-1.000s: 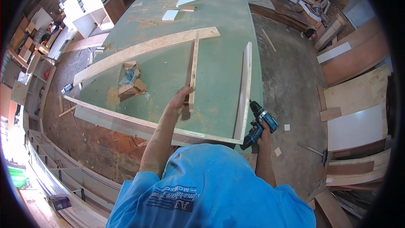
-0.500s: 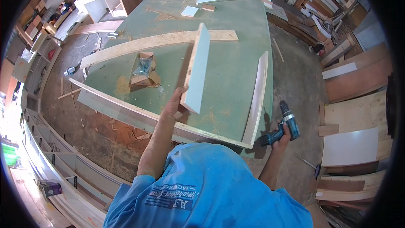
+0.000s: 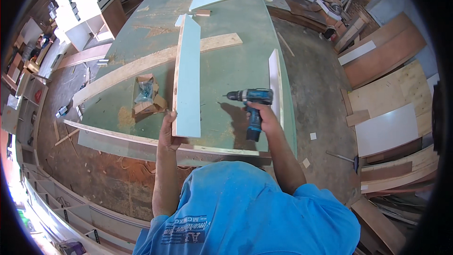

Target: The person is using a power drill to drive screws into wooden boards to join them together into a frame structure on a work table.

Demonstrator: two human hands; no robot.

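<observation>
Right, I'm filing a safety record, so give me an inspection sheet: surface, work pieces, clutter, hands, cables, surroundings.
Surface: green tabletop, sawdust patches.
Work pieces: pale board, held; blue drill, bit pointing left.
Clutter: open cardboard box with plastic bag; long bare board.
Hands: left hand grips the pale board's near end; right hand grips the drill's handle.
Cables: none seen on the drill; elsewhere unclear.
Surroundings: white cabinet at upper left; wood panels at right.

Board (image 3: 188, 78)–drill (image 3: 258, 97) gap: open | carton (image 3: 146, 107) obstructs left | under board: unclear
</observation>
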